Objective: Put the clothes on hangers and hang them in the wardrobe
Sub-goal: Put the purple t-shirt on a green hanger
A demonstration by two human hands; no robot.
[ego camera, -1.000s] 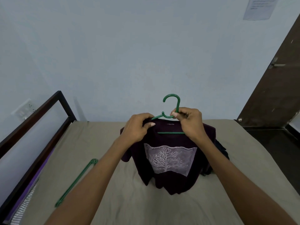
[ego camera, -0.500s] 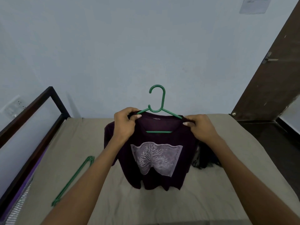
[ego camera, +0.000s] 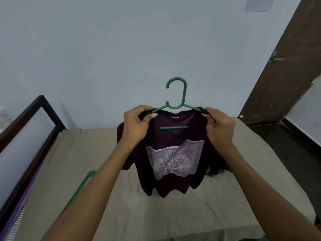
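Hands (ego camera: pixel 137 126) (ego camera: pixel 219 128) hold shirt (ego camera: pixel 173 153) on hanger (ego camera: pixel 177 94).

The green hanger (ego camera: pixel 176 103) shows only its hook, its neck and a short stretch of crossbar through the neckline; both shoulder ends are hidden inside the dark T-shirt (ego camera: pixel 173 136). The left hand (ego camera: pixel 137 124) and right hand (ego camera: pixel 219 127) cover the shirt's shoulders. A second hanger (ego camera: pixel 79 190) on the bed (ego camera: pixel 73 153) runs behind the left forearm. Dark clothes (ego camera: pixel 217 168) lie mostly hidden behind the shirt. The wall paper (ego camera: pixel 258 4) is cut off, its print unreadable.
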